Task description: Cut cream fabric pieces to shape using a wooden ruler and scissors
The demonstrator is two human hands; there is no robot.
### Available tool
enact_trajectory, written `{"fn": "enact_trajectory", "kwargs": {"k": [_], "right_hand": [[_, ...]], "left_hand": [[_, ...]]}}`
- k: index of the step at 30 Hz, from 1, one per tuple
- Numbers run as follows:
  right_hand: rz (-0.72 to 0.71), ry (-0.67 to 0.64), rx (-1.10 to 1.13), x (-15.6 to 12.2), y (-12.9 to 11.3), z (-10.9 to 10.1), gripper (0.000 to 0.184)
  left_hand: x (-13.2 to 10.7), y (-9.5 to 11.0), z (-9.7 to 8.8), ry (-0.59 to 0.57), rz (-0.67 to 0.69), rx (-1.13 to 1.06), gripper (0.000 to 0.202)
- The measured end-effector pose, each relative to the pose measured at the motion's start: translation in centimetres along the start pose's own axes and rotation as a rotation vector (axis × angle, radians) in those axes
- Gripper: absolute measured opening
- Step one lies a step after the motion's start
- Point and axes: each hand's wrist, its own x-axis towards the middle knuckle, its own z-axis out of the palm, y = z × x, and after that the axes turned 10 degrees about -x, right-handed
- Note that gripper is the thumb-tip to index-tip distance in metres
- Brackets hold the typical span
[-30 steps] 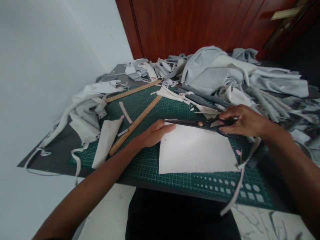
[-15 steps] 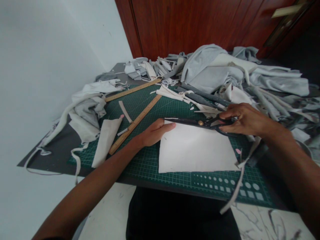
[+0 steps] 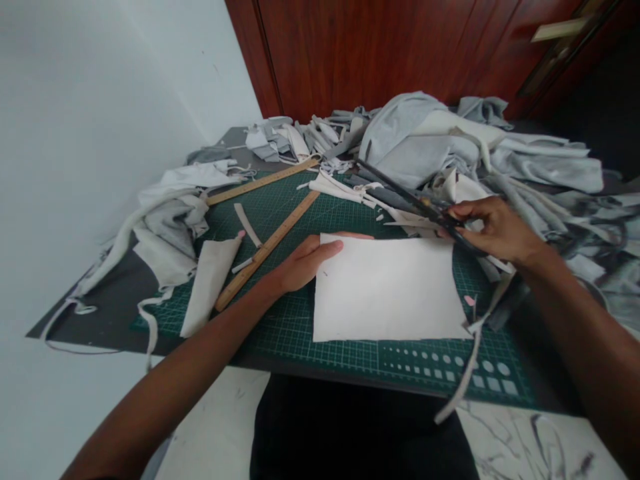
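Observation:
A white piece of fabric [image 3: 387, 290], roughly rectangular, lies over the green cutting mat [image 3: 287, 327]. My left hand [image 3: 305, 261] grips its upper left corner, thumb on top and fingers underneath. My right hand [image 3: 493, 227] holds a pair of black scissors [image 3: 400, 193] by the handles. Their blades point up and to the left, raised beyond the fabric's top edge and apart from it. Beside the fabric's lower right corner a narrow cloth strip [image 3: 467, 387] hangs over the table edge, near a small pink scrap [image 3: 469, 301].
Two wooden rulers [image 3: 270, 247] [image 3: 263, 181] lie at the left of the mat. A folded cream cloth piece [image 3: 210, 287] is beside them. Grey and white fabric [image 3: 420, 147] is heaped along the back and right, with more cloth [image 3: 167, 227] at the left by the wall.
The scissors have left the fabric's top edge and swung up to the right with my right hand. My left fingers now show behind the top edge, still holding the corner.

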Motion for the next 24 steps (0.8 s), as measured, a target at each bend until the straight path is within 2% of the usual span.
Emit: {"fn": "enact_trajectory", "kwargs": {"k": [4, 8, 12, 15, 18, 24], "right_hand": [[0.026, 0.002, 0.014, 0.1, 0.0, 0.1, 0.034], [-0.018, -0.008, 0.012, 0.4, -0.2, 0.2, 0.035], [-0.062, -0.011, 0.013, 0.4, -0.3, 0.1, 0.035], [-0.052, 0.001, 0.039, 0.3, -0.4, 0.2, 0.032], [0.008, 0.027, 0.058, 0.2, -0.5, 0.3, 0.034], [0.06, -0.019, 0.067, 0.2, 0.4, 0.3, 0.033]], "left_hand": [[0.3, -0.2, -0.1, 0.05, 0.042, -0.079, 0.051], [0.8, -0.5, -0.4, 0.179, 0.129, -0.111, 0.053], [1.0, -0.2, -0.4, 0.293, 0.188, 0.091, 0.057], [1.0, 0.1, -0.3, 0.281, 0.201, 0.293, 0.06], [1.0, 0.1, -0.5, 0.246, 0.212, 0.386, 0.06], [1.1, 0.6, -1.6, 0.308, 0.245, 0.616, 0.057]]}}
